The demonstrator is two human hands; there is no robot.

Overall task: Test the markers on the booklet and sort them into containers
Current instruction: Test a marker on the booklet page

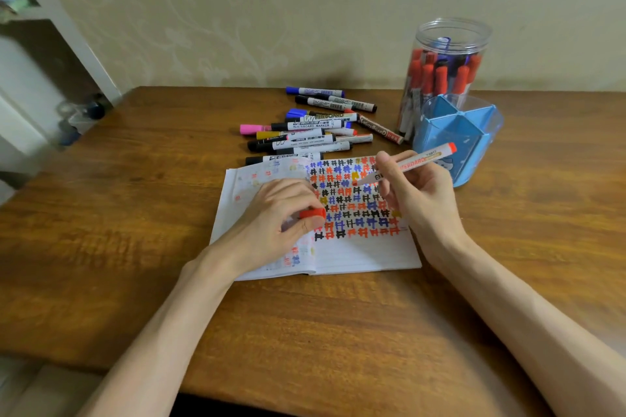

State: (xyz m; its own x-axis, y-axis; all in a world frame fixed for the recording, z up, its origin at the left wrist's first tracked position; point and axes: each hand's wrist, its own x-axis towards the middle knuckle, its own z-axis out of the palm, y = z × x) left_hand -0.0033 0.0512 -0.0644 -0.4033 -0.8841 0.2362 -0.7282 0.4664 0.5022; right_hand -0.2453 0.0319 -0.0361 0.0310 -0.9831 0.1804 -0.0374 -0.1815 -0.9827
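The right hand [416, 193] curls its thumb and fingers round a white whiteboard marker with an orange-red end [423, 158]. The marker is uncapped and slants down to the left, its tip just over the marked right page; whether it touches the paper I cannot tell. The left hand [281, 217] rests on the left page and pinches the small orange-red plastic cap [313, 214] between thumb and fingertips. Both hands sit over the open white paper booklet [366, 254], whose right page is filled with rows of black, blue, red and yellow marks. The booklet lies flat on the brown wooden table [135, 213]. Just behind it lies a loose pile of capped markers [305, 132] in black, blue, pink, yellow and red. To the right stands a blue plastic pen holder with inner dividers [460, 132], and behind that a tall clear plastic jar [454, 30] holding upright markers, mostly red-capped.
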